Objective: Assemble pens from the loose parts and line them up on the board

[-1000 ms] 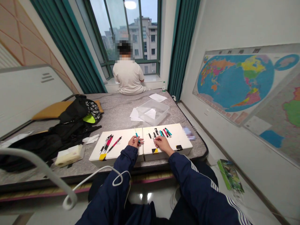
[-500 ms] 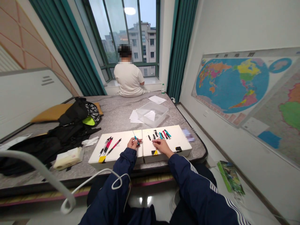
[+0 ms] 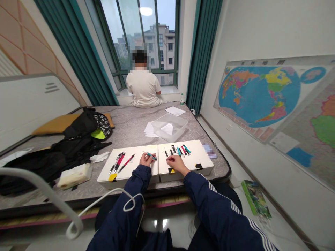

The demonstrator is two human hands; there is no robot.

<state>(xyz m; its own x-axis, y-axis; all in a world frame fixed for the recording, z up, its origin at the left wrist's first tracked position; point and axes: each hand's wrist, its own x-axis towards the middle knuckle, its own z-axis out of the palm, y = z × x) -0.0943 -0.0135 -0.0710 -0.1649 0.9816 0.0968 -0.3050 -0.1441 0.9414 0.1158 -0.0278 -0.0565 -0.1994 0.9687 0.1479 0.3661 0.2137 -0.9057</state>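
My left hand (image 3: pixel 145 160) is closed round a teal pen part (image 3: pixel 150 155) with a thin tip that points left, just above the left white board (image 3: pixel 104 172). My right hand (image 3: pixel 175 162) rests pinched on the right white board (image 3: pixel 201 157), fingers together on a small piece I cannot make out. Several loose pen parts (image 3: pixel 180 150), black, teal and red, lie just beyond the right hand. Assembled red and black pens (image 3: pixel 120 161) lie on the left board, well left of my left hand.
Behind the boards on the grey mat stand a clear plastic box (image 3: pixel 170 127) and paper sheets (image 3: pixel 150 129). Black bags and clothing (image 3: pixel 78 137) lie at the left, with a tissue pack (image 3: pixel 74 175) near the front. A person (image 3: pixel 143 87) sits by the window, back turned. A white cable (image 3: pixel 78 216) hangs in front.
The teal pen part in my left hand has turned from upright to nearly level, tip pointing left. My right hand has shifted slightly left. The view has swayed a little.
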